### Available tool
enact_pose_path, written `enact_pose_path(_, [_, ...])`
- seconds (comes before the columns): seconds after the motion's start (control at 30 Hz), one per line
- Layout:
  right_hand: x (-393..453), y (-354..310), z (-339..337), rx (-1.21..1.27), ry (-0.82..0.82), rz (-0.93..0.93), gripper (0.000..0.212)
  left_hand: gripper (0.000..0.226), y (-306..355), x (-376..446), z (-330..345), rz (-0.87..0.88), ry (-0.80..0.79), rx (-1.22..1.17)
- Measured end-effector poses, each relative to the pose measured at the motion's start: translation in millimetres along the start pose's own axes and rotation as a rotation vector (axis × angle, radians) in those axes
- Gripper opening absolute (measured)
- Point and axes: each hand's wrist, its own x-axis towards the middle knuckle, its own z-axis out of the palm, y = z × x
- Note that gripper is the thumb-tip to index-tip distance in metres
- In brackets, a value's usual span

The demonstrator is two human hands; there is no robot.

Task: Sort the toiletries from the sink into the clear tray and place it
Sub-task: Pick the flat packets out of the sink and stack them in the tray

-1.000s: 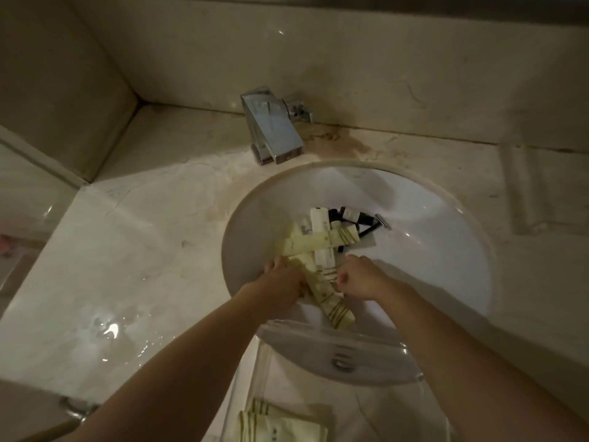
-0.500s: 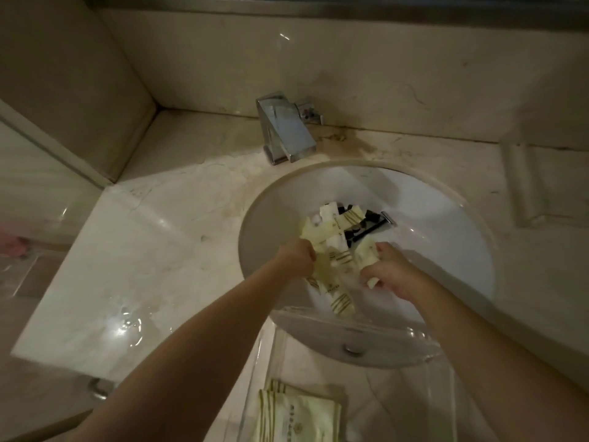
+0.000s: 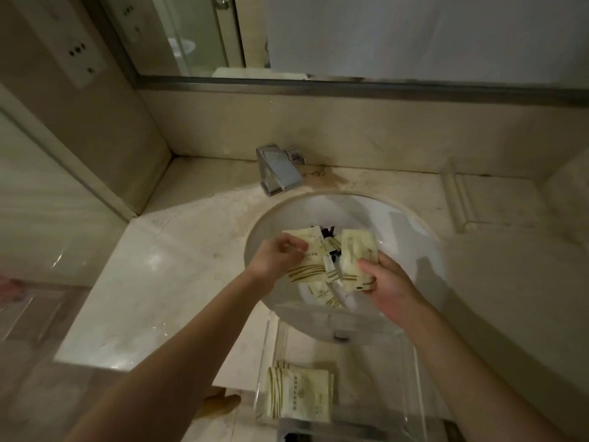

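Both hands are over the white sink (image 3: 411,237). My left hand (image 3: 277,256) grips a cream sachet with olive stripes (image 3: 307,255). My right hand (image 3: 387,282) holds a second cream sachet (image 3: 358,253) by its lower end. Between and under them lie more toiletries (image 3: 328,291): cream sachets, small white tubes and dark-capped pieces in the bowl. The clear tray (image 3: 411,378) sits at the sink's near edge, with a couple of cream sachets (image 3: 299,393) lying flat in its left part.
A chrome faucet (image 3: 279,170) stands behind the bowl. The marble counter (image 3: 159,282) spreads to the left, wet and shiny. A mirror edge (image 3: 318,82) runs along the back wall. A raised ledge (image 3: 462,202) lies on the right.
Both hands have lifted sachets up out of the pile in the bowl and spread apart. The camera has tilted up, showing the mirror and more of the tray.
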Motion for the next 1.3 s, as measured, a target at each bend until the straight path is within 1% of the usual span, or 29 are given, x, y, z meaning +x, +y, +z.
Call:
enact_pose_path(0.07, [-15.5, -5.2, 7.5, -0.013, 0.004, -0.051, 0.025, 0.025, 3.3, -14.9, 2.1, 0.058, -0.018, -0.038])
enact_pose_path(0.13, [-27.3, -8.8, 12.2, 0.061, 0.01, -0.068, 0.027, 0.03, 6.7, -28.8, 3.3, 0.1, -0.029, -0.082])
enact_pose_path(0.17, [-31.9, -9.1, 13.7, 0.129, 0.01, -0.062, 0.027, 0.036, 7.0, -34.9, 3.2, 0.111, -0.037, -0.094])
enact_pose_path(0.23, [-39.9, -7.9, 15.7, 0.236, 0.004, -0.051, 0.027, 0.056, 9.9, -47.3, 4.6, 0.117, -0.053, -0.084])
enact_pose_path(0.27, [-44.5, -7.1, 17.1, 0.253, 0.008, -0.06, 0.027, 0.065, 11.2, -53.2, 6.0, 0.114, -0.06, -0.077])
enact_pose_path(0.3, [-49.5, -5.8, 18.2, 0.246, 0.019, -0.074, 0.029, 0.069, 12.4, -58.6, 7.7, 0.112, -0.064, -0.084])
enact_pose_path(0.33, [-54.4, -4.7, 19.2, 0.232, 0.029, -0.09, 0.032, 0.068, 13.6, -62.5, 9.6, 0.104, -0.064, -0.101])
enact_pose_path(0.4, [-65.4, -1.8, 20.1, 0.234, 0.034, -0.113, 0.036, 0.056, 14.4, -68.8, 12.9, 0.07, -0.059, -0.147])
enact_pose_path(0.47, [-74.3, 1.6, 21.0, 0.266, 0.031, -0.127, 0.034, 0.048, 12.5, -72.7, 15.6, 0.037, -0.054, -0.18])
enact_pose_path(0.57, [-81.8, 5.5, 19.9, 0.409, 0.07, -0.092, 0.028, 0.055, 6.8, -77.9, 20.6, 0.029, -0.052, -0.183])
enact_pose_path(0.63, [-87.6, 6.7, 19.6, 0.438, 0.036, -0.088, 0.023, 0.065, 5.3, -83.1, 23.3, 0.048, -0.064, -0.153])
enact_pose_path(0.67, [-90.3, 7.0, 19.5, 0.422, -0.01, -0.096, 0.021, 0.061, 3.8, -83.9, 24.5, 0.069, -0.064, -0.098])
enact_pose_path(0.73, [-97.3, 4.4, 20.4, 0.412, -0.147, -0.113, 0.019, 0.043, 3.2, -84.1, 26.0, 0.098, -0.028, 0.051])
enact_pose_path(0.8, [-104.0, -2.4, 21.9, 0.385, -0.286, -0.118, 0.023, 0.036, 5.6, -88.2, 27.0, 0.089, -0.008, 0.14])
enact_pose_path(0.87, [-108.5, -11.0, 23.9, 0.346, -0.343, -0.073, 0.028, 0.033, 7.7, -90.4, 25.5, 0.106, -0.017, 0.18])
enact_pose_path(0.93, [-110.4, -16.9, 27.7, 0.259, -0.364, -0.042, 0.034, 0.028, 11.4, -94.6, 23.9, 0.104, -0.074, 0.163])
enact_pose_path(1.0, [-108.9, -19.4, 31.4, 0.093, -0.35, -0.074, 0.039, 0.03, 13.3, -97.4, 23.0, 0.035, -0.205, 0.099])
enact_pose_path(1.07, [-107.0, -20.7, 33.8, -0.125, -0.311, -0.137, 0.039, 0.043, 12.6, -96.5, 21.7, -0.019, -0.342, 0.012])
enact_pose_path(1.1, [-107.4, -22.6, 34.9, -0.238, -0.298, -0.171, 0.038, 0.049, 12.5, -97.1, 21.1, -0.029, -0.379, 0.0])
enact_pose_path(1.13, [-107.3, -24.6, 35.1, -0.333, -0.283, -0.194, 0.037, 0.05, 12.0, -97.5, 20.8, -0.024, -0.4, 0.006])
enact_pose_path(1.17, [-106.6, -26.6, 34.6, -0.404, -0.265, -0.211, 0.036, 0.046, 10.8, -96.9, 20.1, -0.002, -0.399, 0.039])
enact_pose_path(1.23, [-105.2, -32.3, 31.1, -0.44, -0.172, -0.219, 0.031, 0.027, 9.2, -97.7, 21.0, 0.068, -0.357, 0.097])
enact_pose_path(1.3, [-103.5, -37.3, 24.7, -0.314, -0.067, -0.12, 0.018, 0.019, 8.9, -95.0, 23.4, 0.093, -0.263, 0.054])
